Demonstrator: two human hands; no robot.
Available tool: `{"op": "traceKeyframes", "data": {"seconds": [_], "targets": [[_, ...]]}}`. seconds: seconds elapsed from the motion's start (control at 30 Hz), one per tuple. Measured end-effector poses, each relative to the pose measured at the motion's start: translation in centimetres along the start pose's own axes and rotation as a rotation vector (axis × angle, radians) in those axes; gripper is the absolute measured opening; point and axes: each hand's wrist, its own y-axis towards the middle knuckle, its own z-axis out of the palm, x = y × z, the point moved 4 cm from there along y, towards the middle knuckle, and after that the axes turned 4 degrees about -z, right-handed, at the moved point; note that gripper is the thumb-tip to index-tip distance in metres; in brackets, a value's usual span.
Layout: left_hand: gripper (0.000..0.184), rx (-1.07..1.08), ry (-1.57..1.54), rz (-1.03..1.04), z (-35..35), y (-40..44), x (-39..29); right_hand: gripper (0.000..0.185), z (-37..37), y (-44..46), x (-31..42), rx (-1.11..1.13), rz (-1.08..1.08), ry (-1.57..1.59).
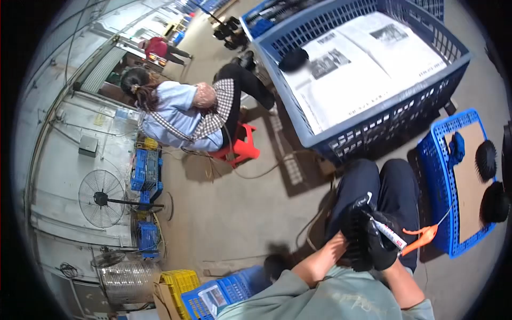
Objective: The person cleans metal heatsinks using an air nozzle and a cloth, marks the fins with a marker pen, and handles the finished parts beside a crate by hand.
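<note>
On my lap, my left hand (341, 244) grips a long black bristled brush (356, 232); most of its fingers are hidden behind the dark bristles. My right hand (381, 252), in a black glove, is closed around a slim white tube with printed marks (389, 233), right beside the brush. An orange air blow gun (420, 240) with a thin metal nozzle lies just to the right of that hand. Whether the gloved fingers touch it, I cannot tell. The dark glove and bristles blend together, so their exact contact is unclear.
A large grey-blue crate (384, 128) lined with newspaper stands ahead, a black piece inside. At right, a blue basket (461, 250) bears cardboard and round black brushes (486, 160). Another person (181, 109) sits on a red stool (240, 146). A hose (266, 173) crosses the floor.
</note>
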Motion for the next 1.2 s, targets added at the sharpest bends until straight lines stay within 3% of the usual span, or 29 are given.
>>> {"op": "traceKeyframes", "data": {"seconds": [0.03,0.1,0.17,0.23,0.33,0.43,0.53,0.6,0.63,0.67,0.73,0.87,0.97,1.03,1.13,1.2], "targets": [[0.027,0.008,-0.002,-0.009,0.1,-0.2,0.1,0.018,0.2,-0.3,-0.6,0.006,0.093,0.083],[0.027,0.017,-0.007,-0.018,0.1,-0.5,0.1,0.014,-0.1,0.0,-0.5,0.082,0.035,0.060],[0.027,0.024,-0.015,-0.022,0.0,-1.0,0.0,0.017,0.2,0.2,0.0,0.060,0.186,0.330],[0.027,0.028,-0.019,-0.024,0.0,-1.5,-0.1,0.020,-0.6,0.0,0.2,0.042,0.220,0.367],[0.028,0.018,-0.004,-0.005,-0.6,-2.3,0.1,0.016,-2.5,0.7,1.2,0.060,0.108,0.002],[0.028,0.000,0.002,0.042,-0.8,-2.0,-0.4,0.039,-5.0,2.2,3.6,0.144,-0.315,-0.773],[0.028,-0.026,-0.022,0.050,-0.5,-1.4,-1.7,0.034,-6.1,4.8,4.5,0.133,-0.355,-0.571],[0.028,-0.021,-0.034,0.036,-0.4,-1.0,-1.9,0.026,-6.1,5.5,3.6,0.095,0.006,-0.032],[0.028,-0.015,-0.044,0.029,-0.2,-0.9,-1.9,0.022,-5.1,5.3,2.7,0.001,0.408,0.429],[0.028,-0.010,-0.044,0.023,-0.1,-0.9,-1.9,0.020,-4.4,5.4,2.9,-0.035,0.580,0.607],[0.028,0.001,-0.052,0.004,-0.1,-0.9,-1.6,0.026,-4.4,5.6,2.5,0.127,0.402,0.392],[0.029,0.020,-0.066,-0.025,-0.2,-1.2,-1.4,0.042,-3.7,5.3,0.4,0.235,0.224,0.127],[0.029,0.041,-0.064,-0.034,0.0,-1.1,-1.5,0.032,-3.5,5.3,0.3,0.214,0.151,0.118],[0.029,0.052,-0.060,-0.040,0.2,-0.9,-1.5,0.024,-3.2,5.5,0.8,0.182,-0.186,-0.103],[0.029,0.076,-0.054,-0.053,0.5,-0.6,-1.4,0.038,-2.7,4.6,-0.7,0.194,0.628,0.485],[0.029,0.109,-0.057,-0.061,0.6,-0.4,-1.1,0.026,-3.4,5.0,0.5,0.273,0.285,0.193]]}}
